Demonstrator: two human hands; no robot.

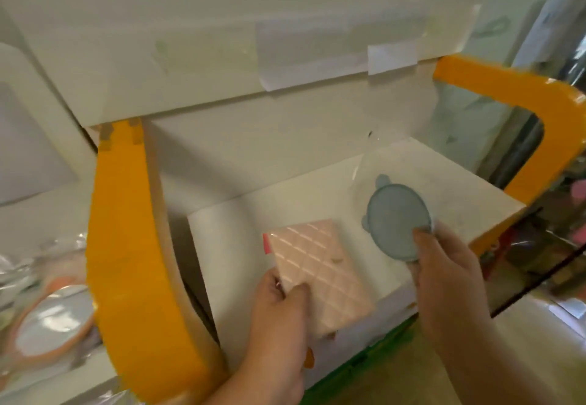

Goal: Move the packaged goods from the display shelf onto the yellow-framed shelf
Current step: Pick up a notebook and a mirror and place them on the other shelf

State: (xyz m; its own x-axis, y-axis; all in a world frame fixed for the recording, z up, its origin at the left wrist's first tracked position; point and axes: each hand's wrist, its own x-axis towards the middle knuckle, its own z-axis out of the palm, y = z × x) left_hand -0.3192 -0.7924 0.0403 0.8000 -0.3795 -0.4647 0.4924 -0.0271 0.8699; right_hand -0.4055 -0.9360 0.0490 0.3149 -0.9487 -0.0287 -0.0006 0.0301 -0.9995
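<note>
No brand, label or writing can be read on anything here; the pale sheets taped to the white panel above the shelf are blurred.

The yellow-framed shelf is a white compartment with thick orange-yellow side pieces, one at the left and one curving round at the right. Its white floor carries nothing apart from what the hands hold over it.

The left hand holds a pink quilted package, flat and rectangular with a diamond pattern and a small red tab at its far left corner. Thumb on top, fingers beneath: the grip is closed on the package's near corner. The package lies tilted over the front part of the shelf floor; whether it rests on the floor cannot be told.

The right hand pinches a clear plastic packet holding a round grey-blue disc with small ear-like bumps on its edge. The thumb presses on the disc's near rim, so this grip is closed on the packet, held over the right half of the shelf, beside the pink package and not touching it.

At the far left, outside the frame, lies an orange-rimmed hand mirror among crinkled clear wrapping.
</note>
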